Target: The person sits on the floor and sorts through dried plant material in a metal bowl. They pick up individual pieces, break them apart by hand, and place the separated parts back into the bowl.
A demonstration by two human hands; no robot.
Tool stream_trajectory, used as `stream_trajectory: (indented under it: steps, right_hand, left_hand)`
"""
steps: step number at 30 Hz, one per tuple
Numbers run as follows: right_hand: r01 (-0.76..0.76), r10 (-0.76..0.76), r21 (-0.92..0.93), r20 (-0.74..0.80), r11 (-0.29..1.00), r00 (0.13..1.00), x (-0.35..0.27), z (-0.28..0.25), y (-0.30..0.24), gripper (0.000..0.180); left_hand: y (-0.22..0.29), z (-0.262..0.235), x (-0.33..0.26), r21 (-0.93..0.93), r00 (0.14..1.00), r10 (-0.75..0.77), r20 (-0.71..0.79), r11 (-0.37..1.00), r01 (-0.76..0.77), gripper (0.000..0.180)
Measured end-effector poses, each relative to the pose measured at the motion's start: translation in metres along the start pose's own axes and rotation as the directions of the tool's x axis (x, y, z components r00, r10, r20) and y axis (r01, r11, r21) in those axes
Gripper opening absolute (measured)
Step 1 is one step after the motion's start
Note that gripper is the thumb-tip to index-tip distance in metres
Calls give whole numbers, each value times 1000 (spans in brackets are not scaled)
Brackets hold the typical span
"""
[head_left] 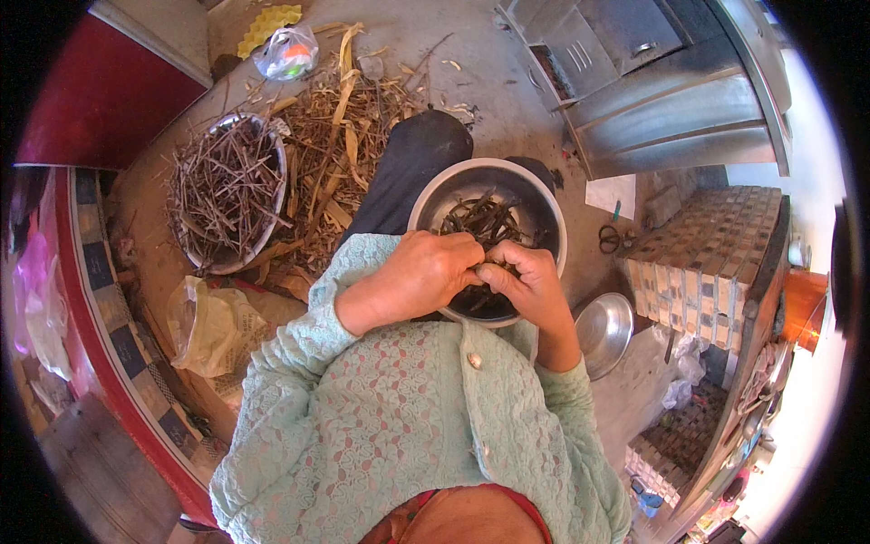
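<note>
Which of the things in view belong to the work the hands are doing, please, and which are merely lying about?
In use: left hand, right hand, dark stems, steel bowl, basin of twigs, pile of husks.

Lying about: scissors, empty steel dish, plastic bag.

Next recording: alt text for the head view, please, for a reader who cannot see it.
Both hands, left hand and right hand, meet over a metal bowl of dark stems on the lap, pinching one stem together. A basin of twigs and loose husks lie on the floor.
</note>
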State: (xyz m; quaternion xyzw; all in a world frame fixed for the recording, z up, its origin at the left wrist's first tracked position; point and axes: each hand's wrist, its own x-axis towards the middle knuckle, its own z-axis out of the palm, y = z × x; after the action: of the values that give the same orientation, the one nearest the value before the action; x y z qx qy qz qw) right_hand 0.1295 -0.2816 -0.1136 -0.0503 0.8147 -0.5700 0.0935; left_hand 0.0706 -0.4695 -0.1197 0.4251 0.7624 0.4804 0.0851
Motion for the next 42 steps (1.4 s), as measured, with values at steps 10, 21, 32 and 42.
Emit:
stream_trajectory:
  steps: [10,21,32,42]
  right_hand:
    - [-157,176,276,-46,948,983,-6,-13,-7,18]
    - [-62,100,386,-79,920,992,-7,-15,5,20]
    - [12,65,400,-179,916,982,1,8,2,25]
    - [11,6,145,-114,989,993,-2,3,-1,15]
  left_hand:
    - [-8,-8,1,-316,987,-134,-87,944,100,9]
    - [-10,-17,3,-925,859,-445,255,146,350,10]
    - [6,3,6,-698,911,-380,158,609,376,9]
    - [1,8,1,-592,936,-324,135,731,338,10]
